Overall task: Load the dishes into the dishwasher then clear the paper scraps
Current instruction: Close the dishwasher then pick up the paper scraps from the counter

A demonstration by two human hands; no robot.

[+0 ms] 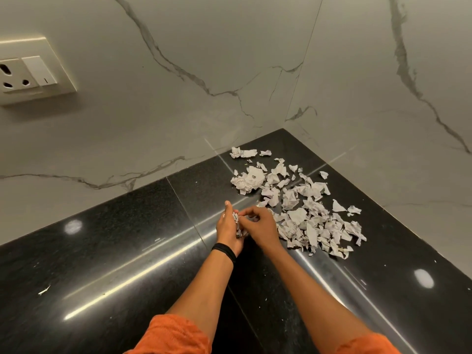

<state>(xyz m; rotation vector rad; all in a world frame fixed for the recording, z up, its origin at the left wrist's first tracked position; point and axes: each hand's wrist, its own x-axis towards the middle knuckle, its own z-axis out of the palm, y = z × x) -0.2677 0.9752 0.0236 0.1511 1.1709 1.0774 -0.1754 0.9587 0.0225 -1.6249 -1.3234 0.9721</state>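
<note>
Now my left hand (226,227) cups wad (238,226), fingers half curled; right hand (259,226) pinches same wad. Scrap pile (304,210) just right, toward far counter (107,251) corner by walls (383,98). Wide counter room left.

Head-worn view, close down onto countertop (102,251)

Black speckled stone countertop (102,251) is showing a high-gloss polish, mirroring lamp spots and streaks. White crumpled paper scraps (301,213) are reading matt, creased, faintly printed. White grey-veined marble-look wall panels (178,111) are looking smooth, low sheen. Cream plastic socket plate (30,72) is appearing smooth, semi-gloss. Orange cloth sleeve (173,335) is showing a crinkled weave.
</note>
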